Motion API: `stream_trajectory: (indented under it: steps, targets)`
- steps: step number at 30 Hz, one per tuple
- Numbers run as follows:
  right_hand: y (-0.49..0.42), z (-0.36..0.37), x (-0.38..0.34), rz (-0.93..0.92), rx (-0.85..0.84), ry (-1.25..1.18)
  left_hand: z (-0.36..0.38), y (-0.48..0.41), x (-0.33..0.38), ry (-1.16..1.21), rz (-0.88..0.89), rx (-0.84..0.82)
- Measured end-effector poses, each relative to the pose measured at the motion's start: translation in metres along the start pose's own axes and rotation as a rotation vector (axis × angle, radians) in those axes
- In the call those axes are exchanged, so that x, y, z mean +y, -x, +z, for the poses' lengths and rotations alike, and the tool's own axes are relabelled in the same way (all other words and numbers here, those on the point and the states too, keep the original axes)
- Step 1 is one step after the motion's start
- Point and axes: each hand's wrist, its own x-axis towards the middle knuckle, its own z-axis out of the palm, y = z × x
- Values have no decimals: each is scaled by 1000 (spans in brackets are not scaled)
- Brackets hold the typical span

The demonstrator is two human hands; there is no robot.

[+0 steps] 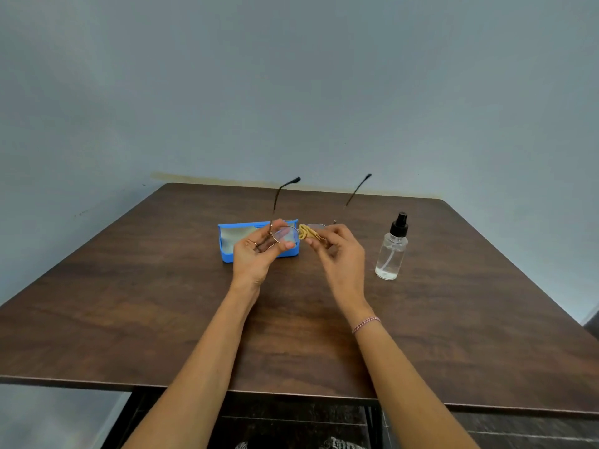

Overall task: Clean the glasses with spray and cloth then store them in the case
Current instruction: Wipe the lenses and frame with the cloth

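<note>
Two bare hands hold glasses and a cloth above a brown tabletop.

The left hand has its grip clamped on the left lens rim of the glasses, whose arms point away toward 12 o'clock. The right hand pinches a folded yellow cloth against the other lens. Behind the hands sits an open blue case. A clear spray bottle stands upright at 3 o'clock, apart from the hands.

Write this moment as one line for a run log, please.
step: wiping lens | left hand: holds glasses | right hand: rubs cloth on lens | case: open | spray bottle: standing, untouched
</note>
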Motion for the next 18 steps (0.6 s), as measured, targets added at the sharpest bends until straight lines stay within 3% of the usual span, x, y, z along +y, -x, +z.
stream_trajectory:
  steps: [7, 18]
  targets:
    - [-2, 0, 3, -244, 28, 382, 6, 3, -3, -107, 18, -109]
    - [-5, -2, 2, -375, -157, 380, 5, 1, -3, -155, 70, -165]
